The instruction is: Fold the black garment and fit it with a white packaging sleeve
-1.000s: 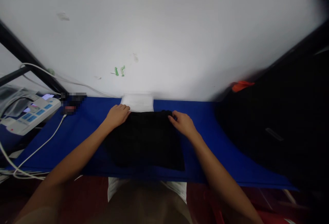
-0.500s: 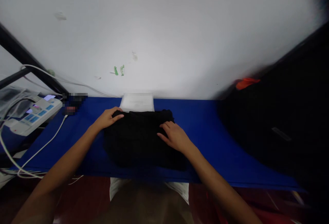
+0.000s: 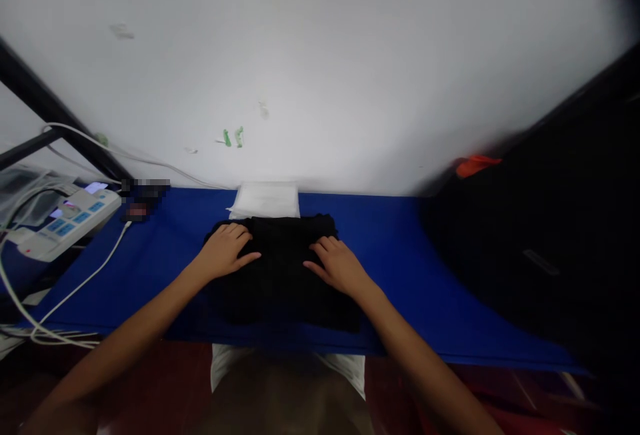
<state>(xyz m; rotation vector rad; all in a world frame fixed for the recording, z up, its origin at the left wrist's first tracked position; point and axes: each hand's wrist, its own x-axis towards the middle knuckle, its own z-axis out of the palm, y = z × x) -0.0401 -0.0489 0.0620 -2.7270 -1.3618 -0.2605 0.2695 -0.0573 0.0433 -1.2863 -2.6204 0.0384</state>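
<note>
A folded black garment point(image 3: 283, 288) lies in the middle of the blue table cover point(image 3: 395, 248). My left hand point(image 3: 225, 253) rests flat on its upper left part, fingers stretched out. On its upper right part lies my right hand point(image 3: 336, 263), also flat with fingers spread. Neither hand holds anything. A folded white cloth point(image 3: 266, 200) sits just behind the black garment, against the wall.
A white power strip point(image 3: 60, 223) with cables point(image 3: 85, 280) lies at the left edge. A large black pile point(image 3: 545, 242) with an orange piece point(image 3: 475, 164) fills the right side. The white wall point(image 3: 320, 68) closes off the back.
Both hands moved from the garment's far edge onto its top surface, closer together and nearer to me, and now lie flat on it.
</note>
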